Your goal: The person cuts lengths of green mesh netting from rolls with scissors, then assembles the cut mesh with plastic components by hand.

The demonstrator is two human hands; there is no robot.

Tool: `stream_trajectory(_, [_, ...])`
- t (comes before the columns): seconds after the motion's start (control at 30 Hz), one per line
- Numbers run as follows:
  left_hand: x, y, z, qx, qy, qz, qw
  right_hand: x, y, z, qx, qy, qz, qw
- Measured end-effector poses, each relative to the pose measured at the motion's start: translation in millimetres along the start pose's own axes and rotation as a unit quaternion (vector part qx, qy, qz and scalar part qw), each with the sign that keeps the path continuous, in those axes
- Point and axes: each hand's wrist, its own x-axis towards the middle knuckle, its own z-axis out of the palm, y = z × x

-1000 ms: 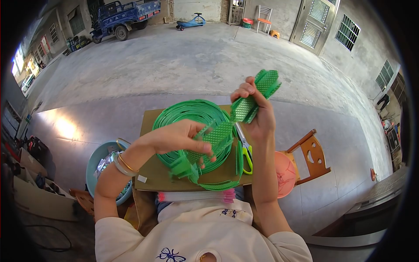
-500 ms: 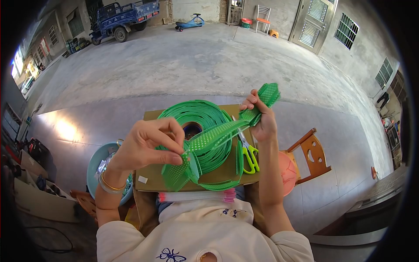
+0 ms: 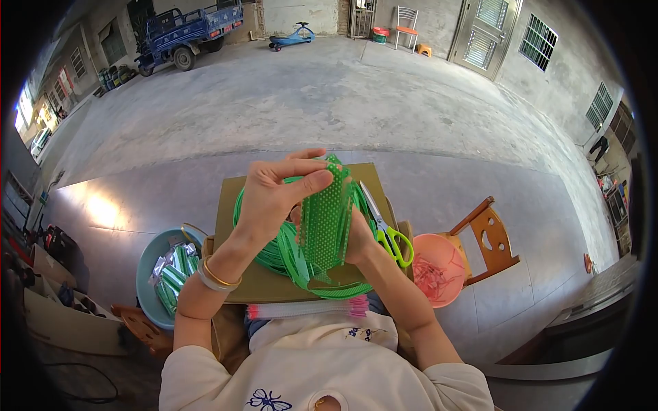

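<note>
Both hands are raised over the board on my lap. Between them is a folded bundle of green ribbon with pale dots [image 3: 323, 222], upright. My left hand [image 3: 277, 195] pinches the bundle's top edge between thumb and fingers. From the right, my right hand [image 3: 359, 236] grips its side, with most of those fingers hidden behind the ribbon. Beneath lies a large roll of green ribbon [image 3: 274, 250], partly covered by my hands. Scissors with yellow-green handles [image 3: 397, 245] rest on the board [image 3: 229, 205] just right of my right hand.
Clear strips with pink ends [image 3: 301, 310] lie along the board's near edge. At left, a blue basin [image 3: 144, 274] holds green and silvery pieces. A pink basin [image 3: 449, 250] with pink strips stands at right, beside a wooden chair [image 3: 497, 240]. A blue three-wheeled truck [image 3: 185, 34] is parked far back.
The stretched ribbon is now gathered into an upright folded bundle. My right hand came down and left, while my left hand rose toward it and now pinches the bundle's top.
</note>
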Motion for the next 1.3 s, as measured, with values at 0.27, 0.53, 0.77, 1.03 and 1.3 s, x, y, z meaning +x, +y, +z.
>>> stream_trajectory(0.27, [-1.8,-14.7,-4.9,0.051,0.073,-0.02,0.996,-4.2,-2.6,20.2,-0.124,-0.019,-0.027,0.992])
stream_trajectory(0.53, [-0.2,-20.3,-6.7,-0.033,0.075,-0.084,0.993,-8.6,-3.8,21.7,-0.221,-0.012,-0.011,0.975])
stream_trajectory(0.77, [4.5,-17.5,-24.8,-0.175,-0.078,-0.225,0.955,-18.2,-13.7,24.4,-0.262,-0.062,0.077,0.96])
stream_trajectory(1.03, [1.1,-5.6,-25.3,-0.076,-0.094,-0.19,0.974,-22.2,-19.5,21.0,-0.373,-0.03,0.096,0.922])
stream_trajectory(1.3, [8.4,-30.9,-46.1,-0.054,-0.058,-0.256,0.963,-20.6,-5.4,-3.0,-0.879,0.171,-0.175,0.408])
